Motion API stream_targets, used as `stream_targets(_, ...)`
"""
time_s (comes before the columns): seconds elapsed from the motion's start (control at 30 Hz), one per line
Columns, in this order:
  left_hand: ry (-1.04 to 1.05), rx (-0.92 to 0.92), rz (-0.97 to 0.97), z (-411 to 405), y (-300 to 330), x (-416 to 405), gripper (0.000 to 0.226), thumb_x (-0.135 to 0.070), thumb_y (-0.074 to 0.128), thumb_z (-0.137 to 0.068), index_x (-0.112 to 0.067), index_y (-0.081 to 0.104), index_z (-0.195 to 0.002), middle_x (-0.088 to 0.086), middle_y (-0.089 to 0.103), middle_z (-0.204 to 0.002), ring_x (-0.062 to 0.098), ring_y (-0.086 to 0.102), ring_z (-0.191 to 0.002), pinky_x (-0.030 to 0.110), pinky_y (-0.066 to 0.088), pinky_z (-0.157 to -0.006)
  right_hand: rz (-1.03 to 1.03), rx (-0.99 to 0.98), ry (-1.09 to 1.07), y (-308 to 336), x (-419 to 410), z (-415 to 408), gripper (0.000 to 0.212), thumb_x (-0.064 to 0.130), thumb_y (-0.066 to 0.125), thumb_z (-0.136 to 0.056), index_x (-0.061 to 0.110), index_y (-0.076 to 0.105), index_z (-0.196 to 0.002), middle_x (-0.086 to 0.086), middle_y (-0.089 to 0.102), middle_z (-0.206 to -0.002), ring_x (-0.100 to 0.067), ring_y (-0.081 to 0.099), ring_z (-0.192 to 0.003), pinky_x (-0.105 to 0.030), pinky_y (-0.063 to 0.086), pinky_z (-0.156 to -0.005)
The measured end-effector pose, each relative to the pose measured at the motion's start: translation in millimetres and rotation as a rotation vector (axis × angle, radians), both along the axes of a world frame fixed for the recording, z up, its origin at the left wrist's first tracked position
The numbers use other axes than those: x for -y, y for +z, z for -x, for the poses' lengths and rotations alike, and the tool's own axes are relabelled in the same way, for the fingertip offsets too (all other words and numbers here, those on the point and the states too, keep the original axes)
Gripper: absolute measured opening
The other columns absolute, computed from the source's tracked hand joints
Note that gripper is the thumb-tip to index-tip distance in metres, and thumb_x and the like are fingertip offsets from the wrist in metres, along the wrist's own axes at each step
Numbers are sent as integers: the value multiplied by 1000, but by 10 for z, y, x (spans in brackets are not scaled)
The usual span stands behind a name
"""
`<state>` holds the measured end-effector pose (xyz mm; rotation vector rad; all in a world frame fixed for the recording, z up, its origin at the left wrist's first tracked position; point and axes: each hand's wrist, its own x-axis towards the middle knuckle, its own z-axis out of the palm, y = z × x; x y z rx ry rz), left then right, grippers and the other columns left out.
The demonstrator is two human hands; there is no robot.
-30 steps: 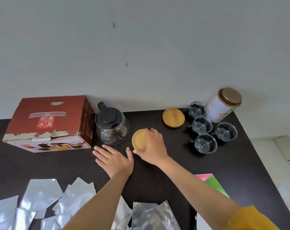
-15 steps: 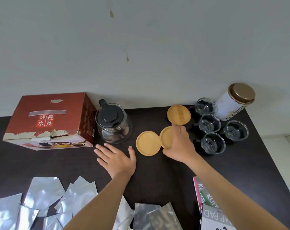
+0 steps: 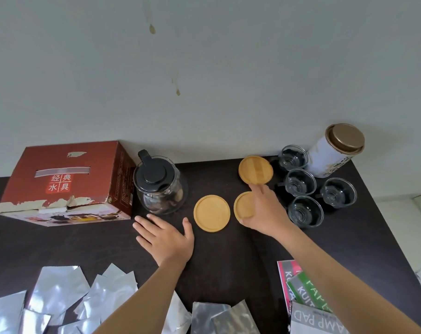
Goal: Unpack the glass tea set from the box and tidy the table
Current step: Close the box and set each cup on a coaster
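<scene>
Three round bamboo coasters lie on the dark table (image 3: 228,256): one at the back (image 3: 255,169), one in the middle (image 3: 212,212), and one (image 3: 243,205) under my right hand (image 3: 265,212), whose fingers and thumb curl round its edge. My left hand (image 3: 166,237) rests flat on the table with fingers spread, in front of the glass teapot (image 3: 160,186) with its black lid. Several small glass cups (image 3: 299,183) stand in a cluster to the right. The red cardboard box (image 3: 65,184) sits at the back left.
A white tin with a bronze lid (image 3: 334,150) leans at the back right corner. Several silver foil pouches (image 3: 57,290) are strewn along the near left edge. Coloured paper packs (image 3: 306,292) lie at the near right. A wall stands right behind the table.
My right hand carried a coaster rightwards from beside the teapot, left one lying in the middle, and now holds another just right of it. The left hand has stayed put.
</scene>
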<state>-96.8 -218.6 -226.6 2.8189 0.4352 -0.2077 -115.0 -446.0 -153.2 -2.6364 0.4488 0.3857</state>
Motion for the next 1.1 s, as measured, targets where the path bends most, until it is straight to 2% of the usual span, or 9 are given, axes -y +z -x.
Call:
stream_targets(0.1, 3, -3, 4, -2, 0, 0, 96, -59, 44, -84, 8, 14, -145, 31, 7, -152, 44, 4, -142, 56, 15, -112, 63, 119, -23, 86, 77, -163, 71, 29, 72, -77, 14, 37, -137, -5, 38, -138, -27, 36, -124, -39, 47, -86)
stream_targets(0.17, 3, -1, 4, -5, -2, 0, 95, -60, 40, -84, 8, 15, -145, 31, 8, -152, 44, 5, -142, 57, 16, -111, 87, 150, -45, 112, 147, -324, 64, 29, 72, -79, 12, 41, -133, -7, 41, -136, -28, 38, -122, -41, 48, -84)
stream_targets(0.47, -3, 12, -8, -7, -13, -10, 97, -63, 31, -79, 8, 17, -144, 32, 11, -152, 44, 7, -141, 57, 18, -110, 227, -160, -8, 174, 376, -929, 111, 50, 83, -64, 8, 21, -145, -15, 36, -144, -32, 51, -121, -39, 50, -81)
stream_targets(0.57, -6, 6, -15, -9, -14, -14, 97, -64, 29, -79, 8, 16, -145, 31, 10, -152, 44, 6, -142, 57, 18, -110, 226, -174, -9, 179, 400, -969, 110, 50, 83, -63, 7, 22, -144, -15, 38, -144, -31, 51, -122, -39, 49, -83)
stream_targets(0.8, -10, 15, -29, -4, -13, -11, 98, -64, 25, -79, 8, 18, -144, 31, 12, -152, 44, 8, -141, 57, 19, -110, 209, -59, -10, 166, 189, -945, 106, 54, 82, -62, 8, 29, -141, -12, 42, -137, -29, 54, -115, -34, 46, -73)
stream_targets(0.87, -12, 18, -26, -1, -9, -5, 98, -64, 26, -79, 8, 18, -144, 32, 12, -151, 44, 9, -141, 58, 20, -109, 202, 6, 27, 145, 45, -932, 100, 60, 79, -61, 9, 37, -137, -10, 47, -133, -27, 52, -116, -33, 44, -75)
stream_targets(0.93, -13, 25, -21, -2, -5, -2, 97, -64, 26, -78, 9, 20, -143, 32, 13, -151, 45, 10, -141, 58, 20, -109, 225, 62, 59, 113, -123, -934, 96, 66, 76, -60, 12, 42, -132, -8, 48, -133, -29, 46, -122, -37, 45, -87)
stream_targets(1.0, -13, 26, -18, -4, -2, 3, 97, -63, 27, -78, 9, 21, -143, 33, 14, -151, 45, 11, -141, 59, 21, -108, 256, 88, 86, 80, -283, -954, 95, 68, 74, -60, 13, 43, -131, -6, 46, -136, -32, 39, -127, -41, 42, -96)
stream_targets(1.1, -11, 19, -14, -6, 0, 6, 97, -63, 27, -79, 9, 20, -143, 32, 14, -151, 45, 10, -141, 58, 21, -108, 229, 71, 103, 32, -450, -1018, 95, 66, 75, -60, 13, 42, -132, -7, 44, -138, -33, 38, -128, -43, 40, -99)
